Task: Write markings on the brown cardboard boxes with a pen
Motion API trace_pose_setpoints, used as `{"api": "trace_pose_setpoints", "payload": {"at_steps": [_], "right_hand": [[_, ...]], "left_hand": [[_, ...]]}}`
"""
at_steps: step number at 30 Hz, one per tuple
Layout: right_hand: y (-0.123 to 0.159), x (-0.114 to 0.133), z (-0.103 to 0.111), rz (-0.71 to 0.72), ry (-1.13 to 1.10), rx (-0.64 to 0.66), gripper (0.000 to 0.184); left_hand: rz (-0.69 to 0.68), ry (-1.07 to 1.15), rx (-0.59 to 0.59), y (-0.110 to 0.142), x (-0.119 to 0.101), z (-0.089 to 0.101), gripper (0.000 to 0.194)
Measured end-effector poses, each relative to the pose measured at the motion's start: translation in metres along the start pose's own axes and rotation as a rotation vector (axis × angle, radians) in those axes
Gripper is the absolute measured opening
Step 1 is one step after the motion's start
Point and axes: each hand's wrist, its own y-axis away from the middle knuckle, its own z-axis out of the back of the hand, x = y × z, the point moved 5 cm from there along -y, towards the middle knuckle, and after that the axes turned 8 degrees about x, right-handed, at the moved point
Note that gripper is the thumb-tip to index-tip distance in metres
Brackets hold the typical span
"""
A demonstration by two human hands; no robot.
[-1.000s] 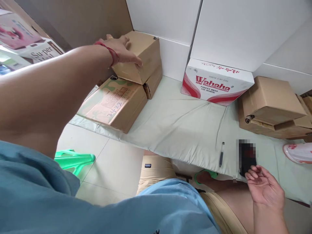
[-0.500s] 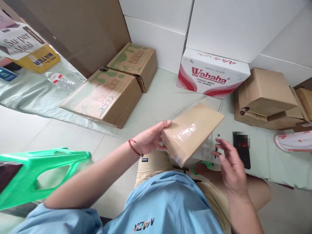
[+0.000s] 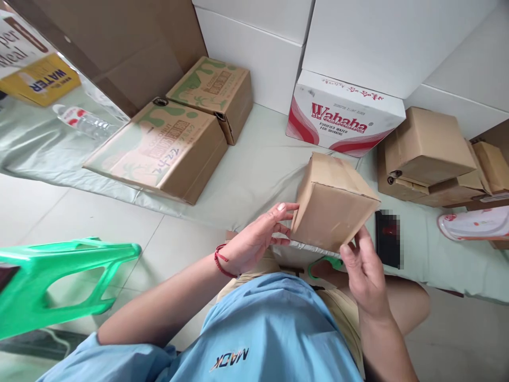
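A small plain brown cardboard box [image 3: 334, 199] is held in front of me above the pale green sheet [image 3: 254, 175]. My left hand [image 3: 260, 236], with a red cord at the wrist, has its fingers on the box's left face. At the box's lower right corner, my right hand [image 3: 363, 273] grips it with fingertips on the near face. A dark phone [image 3: 387, 239] lies on the sheet just right of the box, partly hidden by it.
Two printed brown cartons [image 3: 163, 151] [image 3: 218, 93] lie at the left. A white and red Wahaha carton [image 3: 342, 116] stands behind, brown boxes [image 3: 431, 154] at the right. A green plastic stool [image 3: 51, 276] is near left; a water bottle [image 3: 81, 119] far left.
My left hand took the small box off the left stack and brought it in front of me. The right hand rose from beside the phone and took hold; the box has turned.
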Motion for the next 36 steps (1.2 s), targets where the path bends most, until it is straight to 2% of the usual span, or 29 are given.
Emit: {"api": "trace_pose_setpoints", "payload": {"at_steps": [4,7,11,15,20,23,25,27,28,31,33,34,36], "right_hand": [[0.008,0.018,-0.021,0.156,0.308,0.098,0.078],[0.012,0.030,-0.045,0.314,0.523,0.168,0.087],[0.013,0.033,-0.076,0.421,0.638,0.251,0.093],[0.015,0.026,-0.096,0.468,0.653,0.357,0.083],[0.014,0.012,-0.098,0.475,0.590,0.447,0.058],[0.012,0.009,-0.089,0.439,0.484,0.471,0.051],[0.012,0.005,-0.080,0.381,0.371,0.464,0.044],[0.010,-0.005,-0.066,0.238,0.253,0.364,0.030],[0.008,-0.013,-0.054,0.144,0.206,0.255,0.024],[0.001,-0.037,-0.010,-0.095,0.088,-0.246,0.025],[-0.008,-0.049,0.014,-0.148,-0.005,-0.485,0.036],[-0.016,-0.053,0.023,-0.161,-0.050,-0.531,0.043],[-0.035,-0.060,0.032,-0.203,-0.119,-0.483,0.056]], "left_hand": [[-0.075,-0.029,-0.099,0.006,0.002,0.009,0.072],[-0.082,0.007,-0.167,0.015,0.006,0.020,0.079],[-0.023,0.134,-0.202,0.025,0.019,0.040,0.093],[0.063,0.239,-0.221,0.035,0.032,0.063,0.104],[0.117,0.250,-0.276,0.038,0.036,0.084,0.109],[0.132,0.196,-0.275,0.035,0.030,0.085,0.108],[0.122,0.144,-0.275,0.034,0.023,0.083,0.099],[0.083,0.098,-0.299,0.033,0.014,0.080,0.086],[0.051,0.079,-0.323,0.034,0.010,0.079,0.079],[-0.059,0.043,-0.390,0.038,0.001,0.076,0.065],[-0.106,0.034,-0.400,0.041,0.001,0.075,0.062],[-0.115,0.031,-0.397,0.043,0.002,0.074,0.062],[-0.118,0.011,-0.394,0.046,0.006,0.075,0.063]]}}
